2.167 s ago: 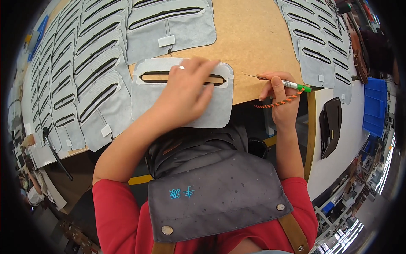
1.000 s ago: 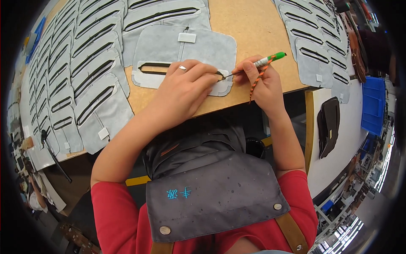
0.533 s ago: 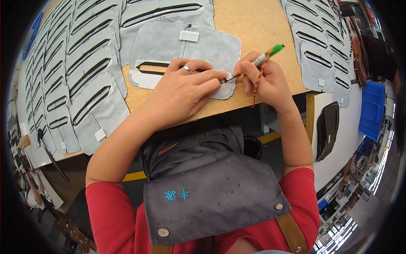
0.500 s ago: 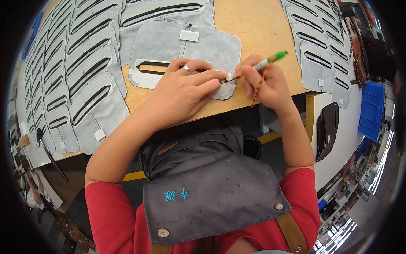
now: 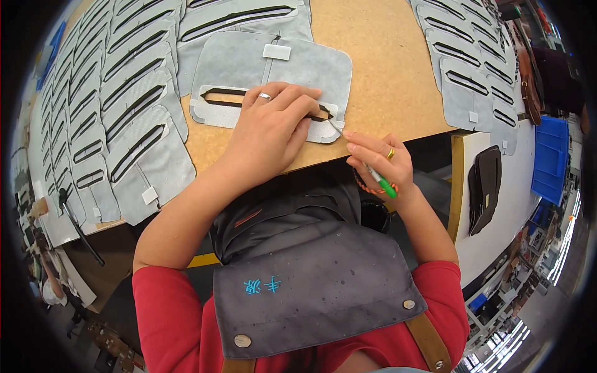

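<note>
A grey leather panel point(image 5: 311, 59) with a black-edged long slot and a small white square patch lies flat near the table's front edge. My left hand point(image 5: 273, 118), a ring on one finger, rests on the slot's middle with fingers extended, pressing the panel down. My right hand point(image 5: 385, 161) is closed round a slim pointed tool point(image 5: 387, 188) with a green-ended handle. Its thin metal tip meets the right end of the slot. The handle now points down toward me, and an orange-and-black cord hangs by that wrist.
Overlapping rows of similar grey panels point(image 5: 140, 133) cover the table's left side, and more panels point(image 5: 463, 93) lie at the right. A black rod point(image 5: 81, 227) juts out at the left edge. Dark brown leather pieces point(image 5: 484, 189) and a blue bin point(image 5: 550, 155) are at the right.
My right hand has moved down toward me and turned, so the tool's green end swings from upper right to below. My left fingers have drawn back from the slot's right end, uncovering it.
</note>
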Demonstrator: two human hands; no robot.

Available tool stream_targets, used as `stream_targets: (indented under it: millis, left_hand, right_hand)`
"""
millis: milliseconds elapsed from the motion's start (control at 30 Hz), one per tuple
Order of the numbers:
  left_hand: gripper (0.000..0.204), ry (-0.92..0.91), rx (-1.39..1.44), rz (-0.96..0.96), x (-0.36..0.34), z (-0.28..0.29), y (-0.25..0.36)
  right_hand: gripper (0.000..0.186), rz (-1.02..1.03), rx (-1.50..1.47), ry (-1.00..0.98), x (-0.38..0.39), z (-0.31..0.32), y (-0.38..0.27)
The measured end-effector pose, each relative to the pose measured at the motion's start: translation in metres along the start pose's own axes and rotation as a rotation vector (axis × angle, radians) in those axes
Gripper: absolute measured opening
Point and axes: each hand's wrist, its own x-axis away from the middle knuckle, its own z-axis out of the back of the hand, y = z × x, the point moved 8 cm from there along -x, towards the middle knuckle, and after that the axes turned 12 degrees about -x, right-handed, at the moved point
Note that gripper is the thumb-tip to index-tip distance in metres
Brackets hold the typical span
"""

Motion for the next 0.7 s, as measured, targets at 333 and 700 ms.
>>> stream_targets:
  millis: [333,700]
  left_hand:
    - [0.017,0.09,-0.069,-0.048,0.002,0.002,0.008]
    - [0.02,0.084,-0.088,-0.185,0.011,-0.002,0.024]
  right_hand:
    - [0.011,-0.261,-0.337,0.2,-0.004,0.014,0.017]
    - [0.007,-0.258,-0.369,0.21,-0.008,0.016,0.017]
